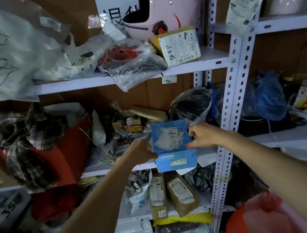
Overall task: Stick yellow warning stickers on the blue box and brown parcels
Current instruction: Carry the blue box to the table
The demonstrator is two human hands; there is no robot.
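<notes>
Both arms reach forward to a white metal shelving rack (232,90) crowded with parcels and bags. The blue cardboard box (170,144) sits at the front edge of the middle shelf (106,170), its near face hanging over the rim, and both hands are on it.

The left hand (142,151) is seen from the back. Its grip is closed against the box's left side, with the fingers curled round that edge and mostly hidden behind the knuckles. The right hand (203,135) is at the box's right edge. Its grip is pressed together there, fingers bent over the top corner and thumb low against the near right corner, pinching the cardboard.

The top of the box carries torn remains of a white label. The front face bears a pale strip with dark digits, too blurred to read.

On the shelf below, just under the box, two brown paper-wrapped parcels (158,195) (183,195) lie side by side. Each has a white shipping label with barcodes, and the right one is tilted. A flat yellow packet (181,219) lies beneath them.

A third brown parcel with a large white label (179,47) stands on the top shelf (81,84), just below a pink helmet (162,6).

A plaid cloth (30,142) is bunched at the left of the middle shelf. A dark blue plastic bag (264,96) sits in the bay to the right, and an orange-red plastic bag (255,219) shows at the lower right.
</notes>
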